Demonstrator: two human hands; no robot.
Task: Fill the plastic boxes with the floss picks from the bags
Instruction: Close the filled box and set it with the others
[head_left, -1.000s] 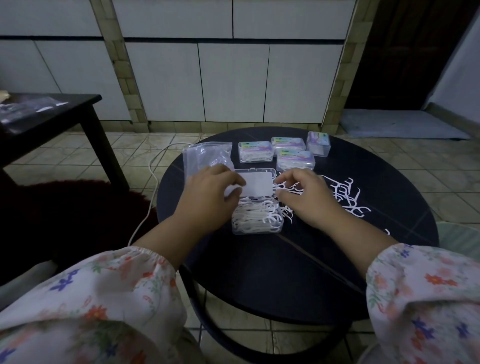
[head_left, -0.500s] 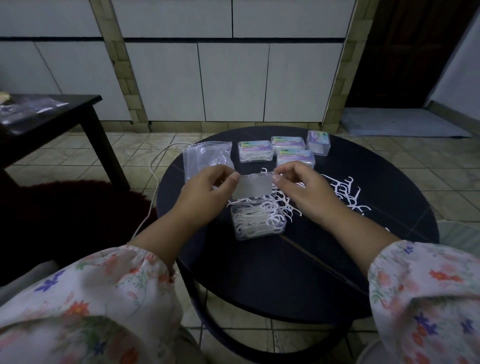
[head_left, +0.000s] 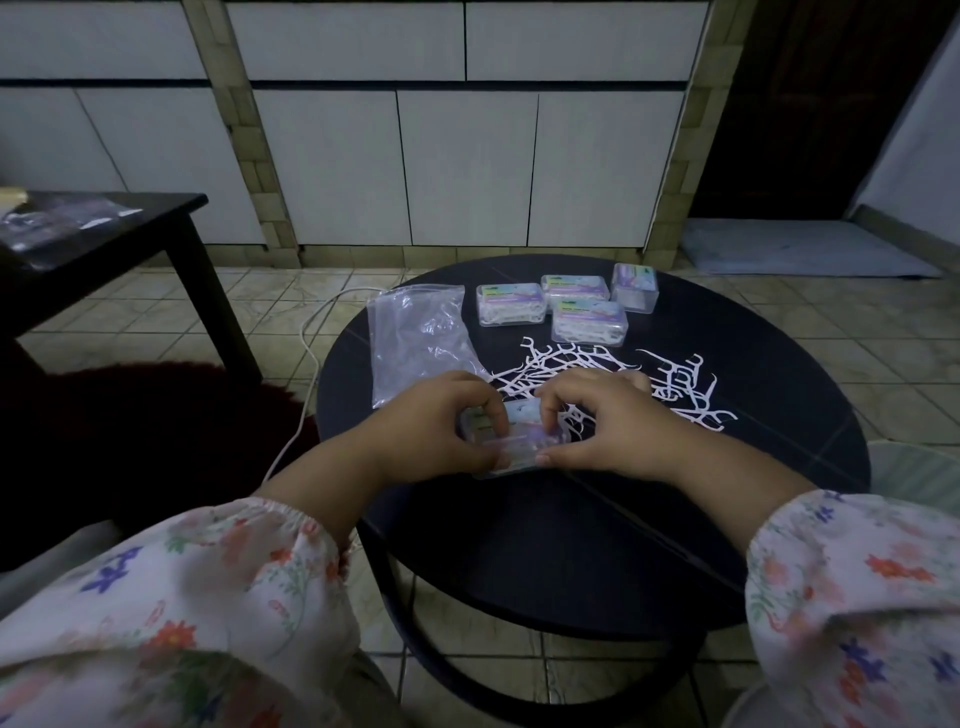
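A small clear plastic box (head_left: 517, 441) with a purple label on its lid lies on the round black table (head_left: 597, 519). My left hand (head_left: 441, 426) grips its left end, fingers curled over the lid. From the other side, my right hand (head_left: 597, 426) holds the right end, thumb at the front edge. Loose white floss picks (head_left: 571, 364) are scattered just behind my hands. A clear plastic bag (head_left: 421, 343) lies flat at the left. Several closed filled boxes (head_left: 511, 304) stand at the table's far side.
A white cable (head_left: 306, 358) runs over the tiled floor left of the table. A dark side table (head_left: 104, 234) with clear wrappers stands at the far left. White cabinets line the back wall.
The box lid, upright before, has come down onto the box. Both hands moved from the raised lid's top edge down onto the box ends.
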